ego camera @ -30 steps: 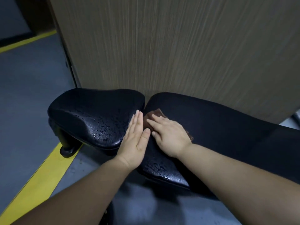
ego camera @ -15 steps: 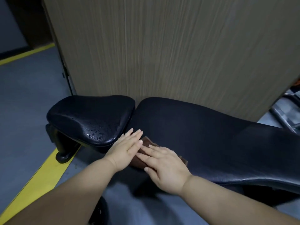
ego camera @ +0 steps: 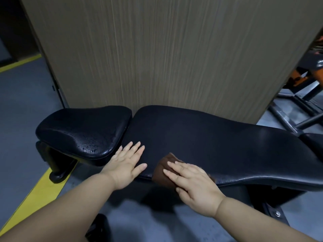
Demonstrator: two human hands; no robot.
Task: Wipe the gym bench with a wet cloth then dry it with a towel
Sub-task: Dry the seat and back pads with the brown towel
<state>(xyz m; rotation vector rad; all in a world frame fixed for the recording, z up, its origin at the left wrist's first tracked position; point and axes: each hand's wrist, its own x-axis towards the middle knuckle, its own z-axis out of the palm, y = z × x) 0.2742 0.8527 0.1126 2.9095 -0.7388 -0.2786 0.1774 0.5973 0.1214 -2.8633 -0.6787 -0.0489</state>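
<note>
A black padded gym bench runs left to right, with a short seat pad (ego camera: 83, 130) on the left and a long back pad (ego camera: 218, 142) on the right. Water droplets glisten on the seat pad's near side. A brown cloth (ego camera: 163, 169) lies on the near edge of the long pad and hangs over it. My right hand (ego camera: 194, 182) presses flat on the cloth with straight fingers. To its left, my left hand (ego camera: 125, 165) rests flat on the long pad near the gap between the pads, holding nothing.
A tall wood-grain panel (ego camera: 166, 55) stands right behind the bench. Grey floor with a yellow stripe (ego camera: 35, 193) lies at the left. The bench's black foot (ego camera: 57, 173) sits on that stripe. A metal gym frame (ego camera: 293, 109) stands at the far right.
My right hand slid the cloth from the gap between the pads back to the near edge and rightward along the long pad. My left hand moved off the seat pad onto the long pad.
</note>
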